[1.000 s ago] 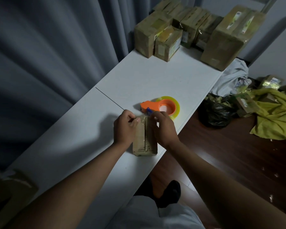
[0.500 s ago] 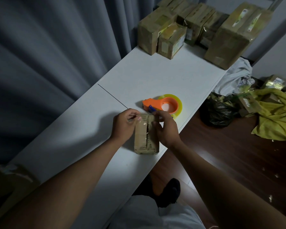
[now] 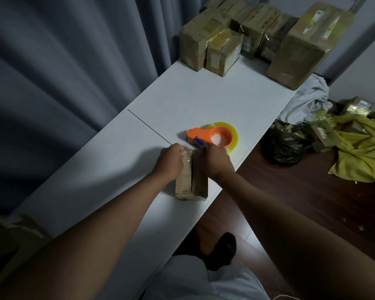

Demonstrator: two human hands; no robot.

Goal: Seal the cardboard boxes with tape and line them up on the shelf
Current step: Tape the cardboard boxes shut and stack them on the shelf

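Observation:
A small cardboard box (image 3: 192,182) lies on the white shelf top (image 3: 204,100), near its right edge. A strip of clear tape (image 3: 188,153) crosses the box's far end. My left hand (image 3: 170,162) pinches the tape at the box's far left corner. My right hand (image 3: 215,160) has its fingers curled over the far right corner, on the tape. Just beyond my hands lies an orange tape dispenser (image 3: 212,136) with a yellowish roll.
Several taped cardboard boxes (image 3: 223,50) stand in a row at the shelf's far end, the largest (image 3: 301,48) at the right. Grey curtains (image 3: 63,72) hang along the left. On the wooden floor to the right lie a black bag (image 3: 284,146), yellow wrapping (image 3: 359,154) and white cloth (image 3: 305,100).
Both hands stay at the box's far end. The tape strip has been pulled down over that end, and my right hand has shifted slightly toward the right corner.

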